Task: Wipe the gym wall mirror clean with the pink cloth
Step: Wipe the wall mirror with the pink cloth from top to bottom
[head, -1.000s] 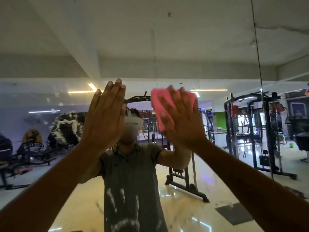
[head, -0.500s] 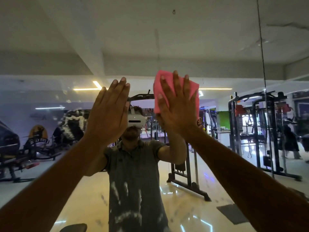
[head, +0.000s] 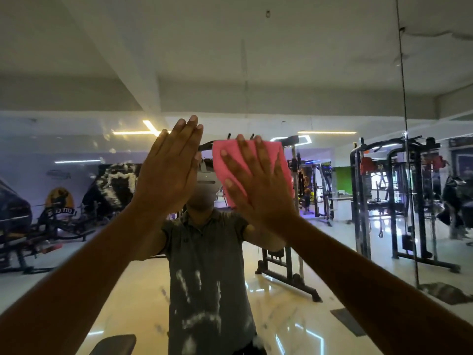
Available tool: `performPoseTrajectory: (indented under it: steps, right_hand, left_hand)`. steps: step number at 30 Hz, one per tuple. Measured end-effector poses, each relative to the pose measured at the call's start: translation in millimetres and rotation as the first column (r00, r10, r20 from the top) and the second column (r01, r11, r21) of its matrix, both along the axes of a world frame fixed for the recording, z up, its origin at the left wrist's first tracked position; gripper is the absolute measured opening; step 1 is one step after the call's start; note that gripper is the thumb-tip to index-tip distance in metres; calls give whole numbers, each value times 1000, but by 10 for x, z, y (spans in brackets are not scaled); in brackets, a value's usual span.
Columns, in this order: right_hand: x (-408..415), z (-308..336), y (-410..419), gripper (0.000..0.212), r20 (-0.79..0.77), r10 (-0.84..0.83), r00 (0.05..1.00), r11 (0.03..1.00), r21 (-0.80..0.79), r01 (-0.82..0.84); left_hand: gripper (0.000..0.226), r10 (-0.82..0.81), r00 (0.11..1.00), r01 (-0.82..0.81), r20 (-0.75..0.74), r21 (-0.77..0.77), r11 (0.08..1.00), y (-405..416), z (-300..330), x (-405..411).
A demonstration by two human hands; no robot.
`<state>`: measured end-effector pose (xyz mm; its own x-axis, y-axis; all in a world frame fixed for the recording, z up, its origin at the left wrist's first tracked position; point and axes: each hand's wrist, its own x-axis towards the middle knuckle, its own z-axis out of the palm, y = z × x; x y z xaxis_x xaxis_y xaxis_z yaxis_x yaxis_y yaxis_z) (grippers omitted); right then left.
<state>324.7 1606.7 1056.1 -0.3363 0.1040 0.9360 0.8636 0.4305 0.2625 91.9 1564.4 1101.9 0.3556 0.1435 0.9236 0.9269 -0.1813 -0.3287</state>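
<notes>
The right hand [head: 258, 185] is pressing the folded pink cloth [head: 252, 170] flat-fingered against the large glass wall mirror [head: 76, 139]; the left hand [head: 169, 172] is bracing beside it, fingers straight. Even palm pressure and overlapping strokes should be helping (white smears [head: 202, 303] are waiting lower down).

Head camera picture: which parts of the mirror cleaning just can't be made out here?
- Head view: the glass under the pink cloth is covered by the cloth and the right hand.
- The glass behind the left hand is hidden by that hand.
- The mirror runs past the frame edges, so its full extent is cut off.
- The white smears low down are blurry; what they are is unclear.
</notes>
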Motion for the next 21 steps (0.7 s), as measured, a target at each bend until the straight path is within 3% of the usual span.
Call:
performPoseTrajectory:
  steps: [2, 4, 8, 11, 15, 18, 21]
  right_hand:
    - [263, -282, 21, 65, 109, -4, 994, 1000, -24, 7]
    - [453, -67, 122, 65, 142, -57, 988, 998, -3, 58]
    - [64, 847, 124, 68, -135, -109, 985, 994, -33, 105]
    - [-223, 555, 20, 69, -79, -39, 996, 999, 14, 40]
    - [315, -325, 96, 67, -13, 4, 1000, 999, -42, -4]
    - [552, -3, 247, 69, -137, -61, 989, 997, -58, 53]
    - [258, 527, 220, 72, -291, -86, 953, 996, -42, 77]
  left_hand:
    - [59, -18, 1000, 18, -12, 3, 1000, -6, 2, -15]
    - [59, -4, 1000, 4, -5, -3, 1000, -7, -3, -2]
    - [58, 3, 1000, -3, 12, 6, 1000, 34, -19, 32]
    - [58, 46, 999, -46, 12, 11, 999, 17, -24, 32]
    - [59, 55, 998, -55, 10, 10, 998, -16, -46, 52]
    - [61, 70, 996, -70, 47, 6, 998, -25, -58, 117]
    - [64, 65, 993, -65, 98, -1, 998, 3, -69, 282]
